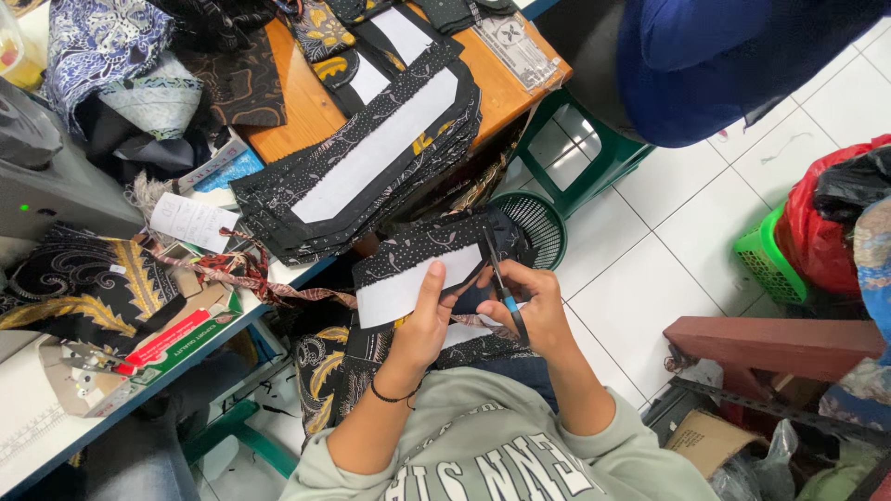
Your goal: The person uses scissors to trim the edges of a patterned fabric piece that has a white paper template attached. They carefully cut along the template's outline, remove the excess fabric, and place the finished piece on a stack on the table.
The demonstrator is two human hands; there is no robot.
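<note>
My left hand (425, 320) grips a black patterned fabric piece (422, 249) with a white interfacing strip, thumb pressed on the white part. My right hand (534, 304) holds small dark scissors (502, 283), blades pointing up against the fabric's right edge. Both hands are over my lap, above more batik fabric (327, 366). A stack of similar black-and-white cut pieces (371, 158) lies on the wooden table (306, 116) just ahead of my hands.
A sewing machine (46, 190) and cloth piles sit at the left. A green mesh bin (538, 223) and green stool (580, 153) stand on white tiles. Another person in blue (705, 65) is at the top right. A green basket (766, 255) holds bags.
</note>
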